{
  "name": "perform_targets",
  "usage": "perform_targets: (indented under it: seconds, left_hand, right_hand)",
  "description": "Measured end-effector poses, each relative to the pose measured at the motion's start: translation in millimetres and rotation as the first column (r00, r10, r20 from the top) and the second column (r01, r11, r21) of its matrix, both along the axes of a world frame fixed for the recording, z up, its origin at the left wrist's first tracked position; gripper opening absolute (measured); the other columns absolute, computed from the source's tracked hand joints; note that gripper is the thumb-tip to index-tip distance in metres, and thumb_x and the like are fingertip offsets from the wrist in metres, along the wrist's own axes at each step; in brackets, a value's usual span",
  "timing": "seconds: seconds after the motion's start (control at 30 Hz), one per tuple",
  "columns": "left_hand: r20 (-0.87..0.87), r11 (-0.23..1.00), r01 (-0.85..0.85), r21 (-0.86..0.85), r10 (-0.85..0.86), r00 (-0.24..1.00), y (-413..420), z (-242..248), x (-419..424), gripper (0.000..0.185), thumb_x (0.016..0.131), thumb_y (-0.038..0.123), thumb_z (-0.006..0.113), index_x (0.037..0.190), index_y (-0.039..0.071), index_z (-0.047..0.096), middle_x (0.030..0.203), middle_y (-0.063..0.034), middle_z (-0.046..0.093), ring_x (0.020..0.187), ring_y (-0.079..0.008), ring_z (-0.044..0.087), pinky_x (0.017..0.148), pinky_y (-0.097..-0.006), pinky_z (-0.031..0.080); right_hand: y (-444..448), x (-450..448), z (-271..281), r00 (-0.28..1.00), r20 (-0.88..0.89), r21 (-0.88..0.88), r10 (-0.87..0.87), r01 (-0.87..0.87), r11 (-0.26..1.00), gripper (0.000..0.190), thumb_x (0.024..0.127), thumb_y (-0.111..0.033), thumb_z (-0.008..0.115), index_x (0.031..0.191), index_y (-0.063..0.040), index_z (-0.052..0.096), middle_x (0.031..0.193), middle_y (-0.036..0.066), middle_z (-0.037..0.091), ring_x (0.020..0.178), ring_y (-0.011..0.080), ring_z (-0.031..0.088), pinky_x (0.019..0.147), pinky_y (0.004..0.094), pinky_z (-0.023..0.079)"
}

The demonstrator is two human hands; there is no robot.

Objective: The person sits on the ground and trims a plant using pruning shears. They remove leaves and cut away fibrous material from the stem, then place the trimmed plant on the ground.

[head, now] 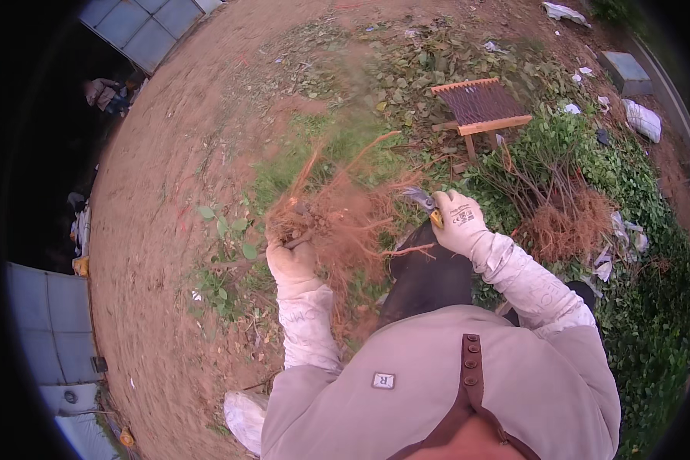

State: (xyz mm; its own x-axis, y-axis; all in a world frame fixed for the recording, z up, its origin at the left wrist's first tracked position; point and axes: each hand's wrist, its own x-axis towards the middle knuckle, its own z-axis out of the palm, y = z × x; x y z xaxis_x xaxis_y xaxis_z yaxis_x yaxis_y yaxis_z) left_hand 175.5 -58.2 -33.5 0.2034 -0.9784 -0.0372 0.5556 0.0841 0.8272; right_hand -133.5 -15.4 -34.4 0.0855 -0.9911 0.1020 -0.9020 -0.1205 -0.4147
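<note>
My left hand point(292, 259), in a pale work glove, grips the woody stem of a leafy young plant by its root end. A tangle of reddish-brown roots point(351, 213) spreads to the right of that hand, partly blurred. The plant's green leaves point(224, 227) stick out on the left. In my gloved right hand point(457, 218) is a pair of pruning shears point(420, 198) with yellow on the handle. The blades point left, near the outer root ends; whether they touch a root I cannot tell.
A wooden folding stool point(483, 106) with a dark woven seat stands ahead. Right of it lies a bundle of bare-root plants point(563, 218) on leafy greenery. A white sack point(244, 420) is at lower left. Another person point(102, 95) is in a dark doorway far left.
</note>
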Motion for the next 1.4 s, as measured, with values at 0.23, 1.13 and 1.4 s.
perform_targets:
  seconds: [0.23,1.13,1.4]
  left_hand:
    - [0.307,0.999,-0.046,0.006,0.042,0.951,-9.3,-50.7,10.1,0.031,0.098,0.016,0.036,0.123,0.003,0.050,0.124,-0.0095,0.056,0.113,-0.0270,0.053,0.096,-0.0460,0.045]
    - [0.049,0.946,0.320,-0.048,-0.317,0.947,61.5,-3.8,5.6,0.039,0.093,0.032,0.056,0.116,0.002,0.051,0.111,-0.0092,0.058,0.100,-0.0210,0.057,0.087,-0.0371,0.047]
    - [0.131,0.994,0.098,-0.054,-0.090,0.987,62.5,7.9,19.5,0.043,0.097,0.037,0.046,0.111,-0.002,0.057,0.107,-0.0104,0.061,0.100,-0.0203,0.058,0.088,-0.0354,0.048]
  right_hand:
    - [17.2,50.6,14.0,0.988,0.020,-0.397,0.152,-0.132,0.908,0.057,0.069,-0.023,0.069,0.118,-0.002,0.049,0.108,0.017,0.050,0.109,0.0360,0.045,0.104,0.0559,0.022]
    - [-13.1,49.6,18.0,0.838,0.239,-0.128,0.490,-0.473,0.872,0.036,0.078,-0.026,0.061,0.105,-0.002,0.055,0.096,0.019,0.061,0.093,0.0357,0.060,0.081,0.0419,0.047]
    - [9.6,40.3,-8.5,0.841,0.460,0.124,0.285,-0.378,0.917,0.034,0.078,-0.025,0.061,0.099,0.000,0.056,0.088,0.020,0.061,0.086,0.0372,0.060,0.074,0.0417,0.048]
